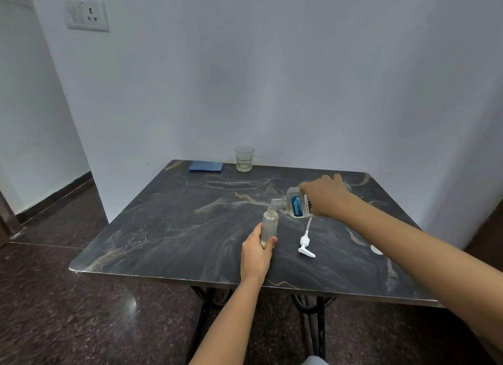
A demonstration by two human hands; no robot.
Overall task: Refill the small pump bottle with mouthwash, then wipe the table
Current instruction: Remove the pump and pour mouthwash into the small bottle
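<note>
The small clear pump bottle [270, 225] stands upright on the dark marble table [177, 228] with its top off. My left hand [255, 255] grips its lower part. My right hand [325, 197] holds the clear mouthwash bottle [294, 204] with a blue label, tipped on its side, its open neck right over the small bottle's mouth. The white pump head [305, 243] with its tube lies on the table just right of the small bottle.
A folded blue cloth [206, 166] lies at the table's far edge, with a clear glass [244, 158] beside it near the wall. A small white cap-like thing [377, 249] shows behind my right forearm. Black metal legs stand under the table.
</note>
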